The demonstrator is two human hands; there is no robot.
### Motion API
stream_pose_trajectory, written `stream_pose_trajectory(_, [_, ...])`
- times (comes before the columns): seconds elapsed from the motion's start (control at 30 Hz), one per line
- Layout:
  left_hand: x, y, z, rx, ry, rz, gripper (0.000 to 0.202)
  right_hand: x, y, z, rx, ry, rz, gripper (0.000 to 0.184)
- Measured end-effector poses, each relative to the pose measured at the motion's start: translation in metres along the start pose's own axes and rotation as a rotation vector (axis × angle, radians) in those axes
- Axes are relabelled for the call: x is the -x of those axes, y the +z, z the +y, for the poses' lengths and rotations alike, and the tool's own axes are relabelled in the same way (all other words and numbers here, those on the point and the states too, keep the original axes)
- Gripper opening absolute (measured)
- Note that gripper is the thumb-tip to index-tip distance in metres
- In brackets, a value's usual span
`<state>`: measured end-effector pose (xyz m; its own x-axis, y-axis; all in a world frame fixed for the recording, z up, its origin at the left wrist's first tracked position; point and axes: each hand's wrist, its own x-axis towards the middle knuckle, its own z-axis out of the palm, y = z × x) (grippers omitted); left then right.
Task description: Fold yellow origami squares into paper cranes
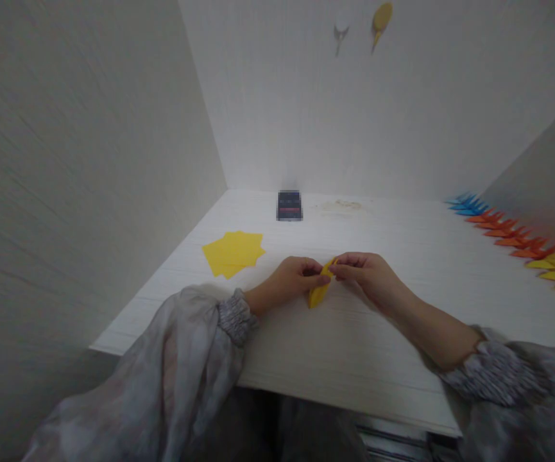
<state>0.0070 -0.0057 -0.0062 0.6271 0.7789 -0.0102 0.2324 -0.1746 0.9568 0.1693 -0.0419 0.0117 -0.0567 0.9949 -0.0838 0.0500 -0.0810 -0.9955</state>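
Both my hands meet over the middle of the white table (335,346), pinching a small folded yellow paper piece (319,290). My left hand (292,280) grips its left side with curled fingers. My right hand (366,273) pinches the upper right tip between thumb and fingers. The paper's lower end points down toward the table surface.
A fanned stack of yellow paper squares (233,252) lies to the left. A small dark box (289,205) stands at the back. A row of folded blue, orange and yellow pieces (512,237) lines the right edge. Two paper figures (380,19) hang on the back wall.
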Motion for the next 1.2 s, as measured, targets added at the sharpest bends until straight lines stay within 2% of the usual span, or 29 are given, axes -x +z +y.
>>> stream_pose_trajectory(0.1, [0.001,0.000,0.004,0.162,-0.063,-0.043,0.025,0.000,0.000,0.003,0.022,-0.062,0.003,0.011])
stream_pose_trajectory(0.23, [0.002,-0.001,0.010,0.346,-0.106,0.036,0.024,0.004,-0.001,0.006,0.204,-0.392,0.050,0.026])
stream_pose_trajectory(0.3, [0.002,-0.002,0.011,0.422,-0.118,0.079,0.023,0.006,-0.003,0.007,0.342,-0.529,0.023,0.024])
stream_pose_trajectory(0.37, [0.002,-0.003,0.011,0.456,-0.128,0.091,0.022,0.007,-0.003,0.007,0.439,-0.590,-0.028,0.017])
stream_pose_trajectory(0.43, [0.002,-0.003,0.012,0.453,-0.128,0.080,0.022,0.007,-0.003,0.008,0.450,-0.586,-0.036,0.012])
stream_pose_trajectory(0.53, [0.003,-0.003,0.014,0.423,-0.115,0.060,0.022,0.005,0.000,0.009,0.310,-0.499,-0.025,0.006])
stream_pose_trajectory(0.67, [0.003,-0.003,0.013,0.398,-0.101,0.085,0.020,0.003,0.003,0.010,0.157,-0.359,-0.090,0.006])
stream_pose_trajectory(0.8, [0.001,-0.002,0.010,0.426,-0.086,0.112,0.019,0.002,0.002,0.009,0.112,-0.321,-0.069,0.007])
stream_pose_trajectory(0.9, [0.001,-0.001,0.011,0.451,-0.074,0.131,0.020,0.002,0.001,0.008,0.155,-0.348,-0.054,0.005])
stream_pose_trajectory(1.03, [0.001,0.000,0.014,0.506,-0.056,0.212,0.031,0.002,-0.001,0.007,0.289,-0.447,-0.044,0.003])
stream_pose_trajectory(1.2, [0.001,-0.001,0.015,0.546,-0.017,0.253,0.036,0.000,-0.004,0.009,0.373,-0.616,-0.104,0.017])
